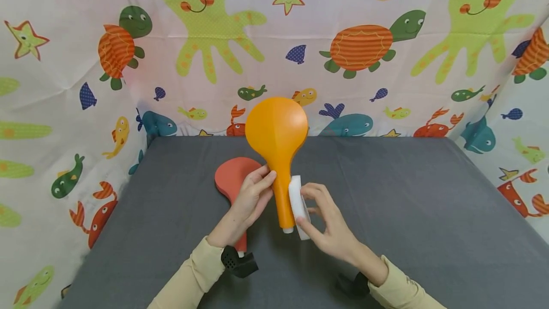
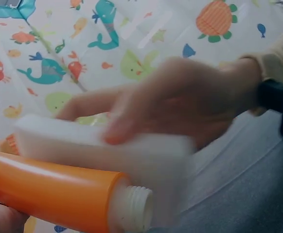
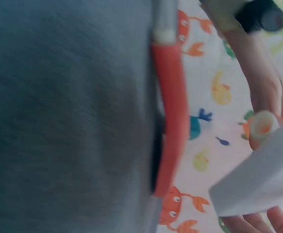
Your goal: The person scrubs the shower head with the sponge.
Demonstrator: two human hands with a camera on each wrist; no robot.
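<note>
My left hand (image 1: 252,194) holds an orange paddle-shaped plastic piece (image 1: 278,128) by its handle, round head upward. At the lower end of the handle shows a white threaded neck (image 2: 140,206). Between thumb and fingers my right hand (image 1: 332,221) pinches a white block (image 1: 297,204), which looks like a sponge, along the right side of the orange handle. In the left wrist view the block is blurred and overlaps the handle close to the threaded neck. Behind the left hand, a similar red piece (image 1: 233,171) lies on the table.
A dark grey cloth covers the table (image 1: 394,194). A white curtain (image 1: 300,75) printed with sea animals rises along the back and both sides. Each wrist bears a black camera, such as the left one (image 1: 238,261).
</note>
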